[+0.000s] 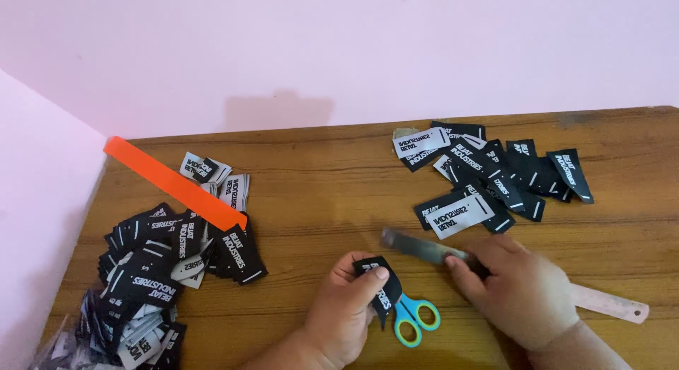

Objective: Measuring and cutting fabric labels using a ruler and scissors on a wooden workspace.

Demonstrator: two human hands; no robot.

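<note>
My left hand [345, 313] pinches a black woven label [378, 279] with white lettering, held folded just above the wooden table [325, 179]. Right beside it lie scissors [415, 318] with blue and green handles, their blades hidden under the label and hand. My right hand [520, 292] rests on a steel ruler [608, 303] that lies slanted across the table, its left end [414, 244] blurred. Both hands are at the table's front middle.
A large heap of black and white labels [152, 271] covers the left of the table, spilling off the front left corner. An orange strip [173, 182] lies slanted across it. A smaller spread of labels [495, 175] sits at the back right. Pink walls stand behind and to the left.
</note>
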